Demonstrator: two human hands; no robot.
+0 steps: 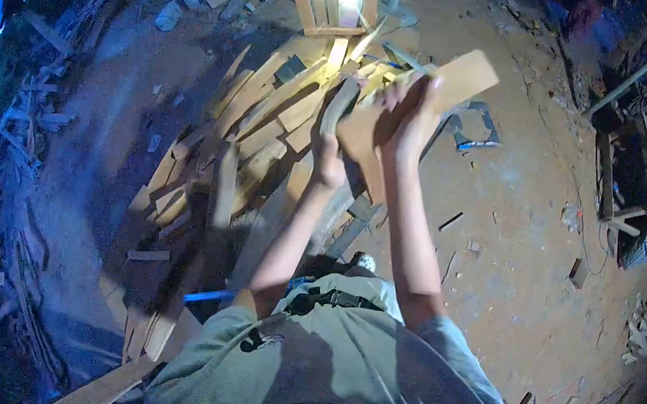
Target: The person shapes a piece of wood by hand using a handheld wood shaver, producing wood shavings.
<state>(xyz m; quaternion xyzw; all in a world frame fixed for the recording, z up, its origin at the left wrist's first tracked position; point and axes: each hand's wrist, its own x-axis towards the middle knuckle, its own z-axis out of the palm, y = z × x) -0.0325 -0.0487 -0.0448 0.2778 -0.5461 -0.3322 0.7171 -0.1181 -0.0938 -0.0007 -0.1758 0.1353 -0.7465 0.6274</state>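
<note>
Above the heap of wood offcuts (266,133) on the dirt floor (502,258), we see both arms raised. The left hand (335,123) grips a narrow wood piece (338,104); the right hand (407,113) clasps a flat wooden board (460,78), held tilted.

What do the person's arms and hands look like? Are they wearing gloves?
No gloves: the left hand and right hand are bare. Both arms are bare too, below the short sleeves of a grey-green T-shirt. No watch or rings show.
</note>
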